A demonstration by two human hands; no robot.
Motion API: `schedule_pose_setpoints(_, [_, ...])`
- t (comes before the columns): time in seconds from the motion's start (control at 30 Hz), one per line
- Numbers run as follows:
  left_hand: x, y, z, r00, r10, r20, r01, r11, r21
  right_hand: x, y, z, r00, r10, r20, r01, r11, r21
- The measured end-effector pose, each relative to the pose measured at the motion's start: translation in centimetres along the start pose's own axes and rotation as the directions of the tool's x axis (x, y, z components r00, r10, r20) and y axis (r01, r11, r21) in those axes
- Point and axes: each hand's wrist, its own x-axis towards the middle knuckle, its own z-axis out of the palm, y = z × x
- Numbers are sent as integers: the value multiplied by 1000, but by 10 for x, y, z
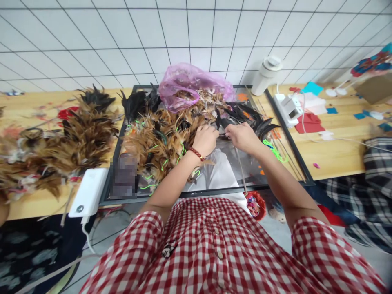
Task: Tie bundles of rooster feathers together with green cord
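My left hand (206,140), with a red bead bracelet at its wrist, is closed at the right edge of a heap of brown feathers (165,143). What its fingers hold is hidden. Close beside it, my right hand (241,136) pinches a black feather (226,122). More long black feathers (251,116) lie just behind and to the right of that hand. A thin pale stick (240,169) runs down from below my right hand to the tray's front edge. Behind both hands sits a pink plastic bag (196,83) with small feathers in it.
A black-framed tray (294,151) lies under the work. Left of it are a white power bank (88,194) and more brown feathers (79,151). A white bottle (267,75) and a power strip (288,109) stand at the right. People sit on both sides.
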Motion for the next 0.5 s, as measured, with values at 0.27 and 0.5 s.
schedule_pose_setpoints(0.27, [19, -23, -1, 753, -657, 47, 215, 179, -960, 106, 34, 34, 870, 492, 36, -490, 853, 181])
schedule_pose_setpoints(0.5, [10, -25, -11, 795, -596, 108, 123, -16, -992, 120, 37, 40, 877, 477, -62, -468, 876, 119])
